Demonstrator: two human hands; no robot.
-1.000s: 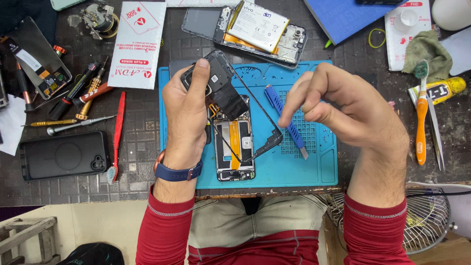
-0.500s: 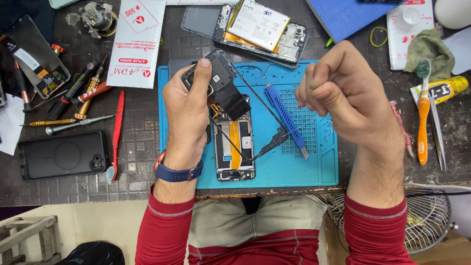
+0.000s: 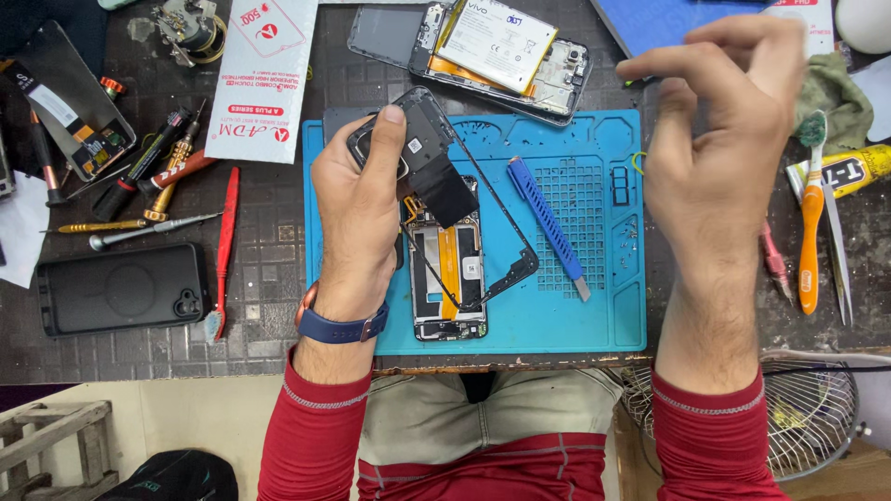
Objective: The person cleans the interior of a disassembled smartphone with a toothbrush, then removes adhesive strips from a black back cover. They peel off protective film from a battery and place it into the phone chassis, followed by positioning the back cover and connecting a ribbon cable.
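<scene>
My left hand (image 3: 357, 199) grips a black phone mid-frame (image 3: 445, 186) by its upper corner and holds it tilted above an opened phone (image 3: 448, 269) that lies on the blue work mat (image 3: 594, 306). The opened phone shows an orange flex cable down its middle. My right hand (image 3: 719, 139) is raised over the mat's right side, fingers apart and curled, and I see nothing in it. A blue pry tool (image 3: 548, 227) lies on the mat between my hands.
A second opened phone with a white battery (image 3: 483, 51) lies above the mat. Screwdrivers (image 3: 139, 186) and a red pry tool (image 3: 225, 246) lie left, with a black phone case (image 3: 121, 288). An orange toothbrush (image 3: 810, 213), tweezers and a glue tube lie right.
My right hand has risen and moved to the upper right, away from the frame and phone, its fingers spreading. The left hand still holds the black frame in the same place.
</scene>
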